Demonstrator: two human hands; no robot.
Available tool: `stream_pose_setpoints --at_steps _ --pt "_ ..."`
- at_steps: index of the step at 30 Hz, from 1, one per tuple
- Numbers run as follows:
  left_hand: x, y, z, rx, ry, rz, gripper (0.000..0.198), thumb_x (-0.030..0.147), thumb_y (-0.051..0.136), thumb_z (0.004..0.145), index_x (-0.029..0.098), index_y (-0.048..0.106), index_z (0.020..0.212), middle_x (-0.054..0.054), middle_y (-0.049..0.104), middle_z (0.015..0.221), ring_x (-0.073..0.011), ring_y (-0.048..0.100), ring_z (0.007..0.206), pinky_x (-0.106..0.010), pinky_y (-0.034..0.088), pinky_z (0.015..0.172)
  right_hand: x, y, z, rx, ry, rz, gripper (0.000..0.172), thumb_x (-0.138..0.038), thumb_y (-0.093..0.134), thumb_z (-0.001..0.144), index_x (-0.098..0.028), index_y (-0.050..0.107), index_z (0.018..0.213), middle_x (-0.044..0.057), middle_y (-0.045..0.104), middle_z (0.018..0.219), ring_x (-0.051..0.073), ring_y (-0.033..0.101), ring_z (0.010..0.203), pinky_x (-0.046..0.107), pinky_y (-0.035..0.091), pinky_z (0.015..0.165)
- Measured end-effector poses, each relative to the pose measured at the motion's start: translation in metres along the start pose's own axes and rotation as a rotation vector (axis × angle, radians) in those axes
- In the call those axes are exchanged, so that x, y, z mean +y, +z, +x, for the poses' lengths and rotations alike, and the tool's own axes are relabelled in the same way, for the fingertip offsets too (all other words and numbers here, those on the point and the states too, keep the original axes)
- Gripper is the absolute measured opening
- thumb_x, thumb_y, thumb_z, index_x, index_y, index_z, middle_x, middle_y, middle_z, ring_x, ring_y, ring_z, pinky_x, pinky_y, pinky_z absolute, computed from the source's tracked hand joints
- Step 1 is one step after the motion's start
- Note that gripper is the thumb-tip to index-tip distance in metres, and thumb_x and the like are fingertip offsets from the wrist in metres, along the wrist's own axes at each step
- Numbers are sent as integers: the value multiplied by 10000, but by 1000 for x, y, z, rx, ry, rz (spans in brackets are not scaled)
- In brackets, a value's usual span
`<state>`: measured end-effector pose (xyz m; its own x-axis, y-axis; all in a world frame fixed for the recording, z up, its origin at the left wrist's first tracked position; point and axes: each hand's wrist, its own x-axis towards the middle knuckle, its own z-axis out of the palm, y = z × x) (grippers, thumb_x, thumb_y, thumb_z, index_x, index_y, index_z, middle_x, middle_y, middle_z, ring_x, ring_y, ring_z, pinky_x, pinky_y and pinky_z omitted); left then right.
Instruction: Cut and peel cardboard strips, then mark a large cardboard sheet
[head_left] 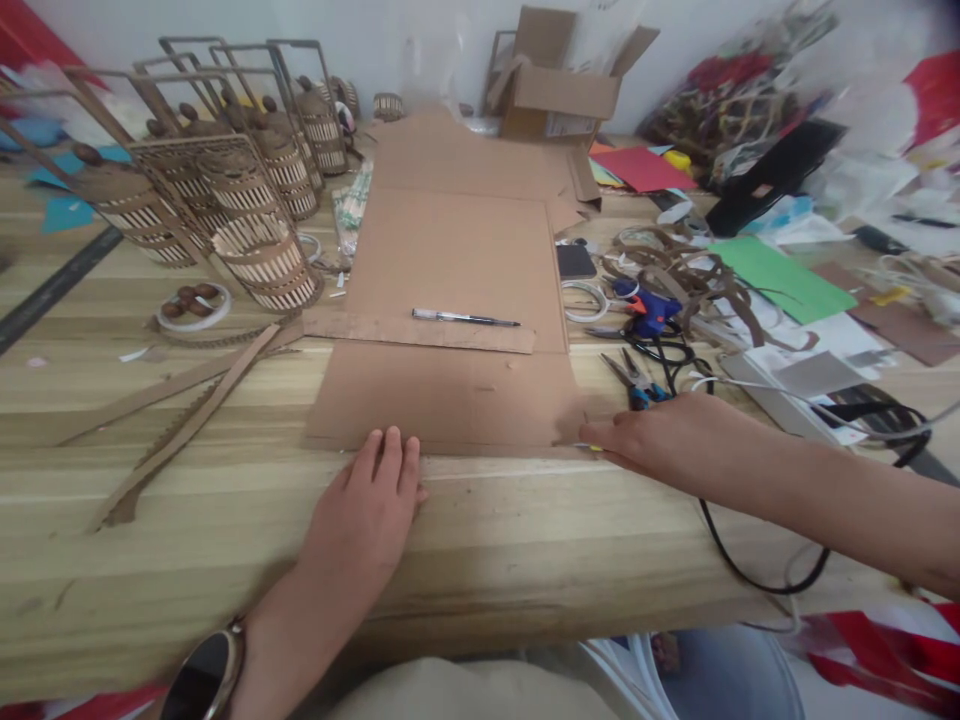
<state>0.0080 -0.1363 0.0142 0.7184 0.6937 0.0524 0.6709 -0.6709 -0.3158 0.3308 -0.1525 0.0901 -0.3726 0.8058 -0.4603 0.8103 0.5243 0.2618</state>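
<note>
A large flat sheet of brown cardboard (457, 245) lies creased on the wooden table. My left hand (367, 500) rests on its near edge, fingers stretched out and pressing flat, with nothing held. At the sheet's near right corner, my right hand (637, 430) is closed around a utility knife (591, 447); only its thin tip and a bit of yellow show, the rest being hidden in the fingers. Across the sheet lies a cardboard strip (420, 334), and a black pen (465, 318) is just beyond it.
Several bamboo lantern-like baskets (266, 265) stand at the left, near cut cardboard strips (199, 420). Beside my right hand are pliers (634, 380), a blue glue gun (652, 305) and a black cable (720, 545). An open carton (559, 95) sits at the back.
</note>
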Motion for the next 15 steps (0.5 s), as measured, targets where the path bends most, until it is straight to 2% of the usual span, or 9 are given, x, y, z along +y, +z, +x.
stream_pose_setpoints --at_steps 7,12,15 --pt "-1 2 0 -16 34 -8 400 197 500 954 37 624 1298 -252 611 1315 -369 631 1173 -426 590 878 14 9 -19 -161 118 49 283 -214 488 947 -290 653 1163 46 733 772 204 665 589 281 201 450" --pt "-3 3 -2 -35 35 1 409 197 505 949 54 613 1316 -238 606 1330 -366 625 1183 -432 577 903 19 16 -23 -136 125 90 256 -284 452 968 -303 661 1115 38 714 754 205 631 554 285 203 449" --pt "-4 2 -3 -25 42 -1 407 193 504 950 53 614 1316 -232 606 1334 -360 624 1185 -423 578 903 22 30 -28 -118 131 114 221 -309 493 958 -312 671 1089 43 705 738 189 590 523 298 215 470"
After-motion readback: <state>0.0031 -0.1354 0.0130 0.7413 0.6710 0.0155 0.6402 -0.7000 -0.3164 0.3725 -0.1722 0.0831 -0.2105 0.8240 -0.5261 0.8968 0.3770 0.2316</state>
